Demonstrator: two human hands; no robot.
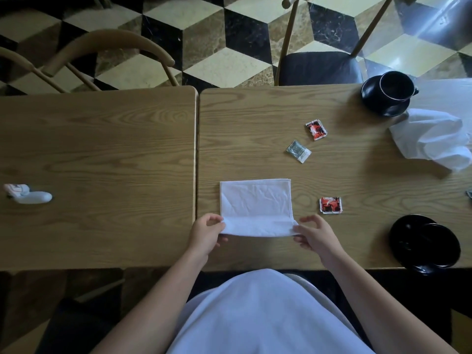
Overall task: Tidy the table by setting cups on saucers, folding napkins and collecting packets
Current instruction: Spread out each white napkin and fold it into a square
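Note:
A white napkin (255,200) lies flat on the right-hand wooden table (255,111), its near edge lifted and folding over. My left hand (208,232) pinches the near left corner and my right hand (315,236) pinches the near right corner. A red packet (330,205) lies just right of the napkin. Farther back lie a silver packet (298,151) and another red packet (316,129). A black cup (396,85) stands on a black saucer (375,100) at the far right. Another black cup (437,245) sits on a saucer (403,238) at the near right. A crumpled white napkin (431,135) lies near the far cup.
A second wooden table (102,136) joins on the left, with a small white object (28,194) at its left edge. Wooden chairs (109,44) stand beyond both tables on a chequered floor. A small item (469,194) shows at the right frame edge.

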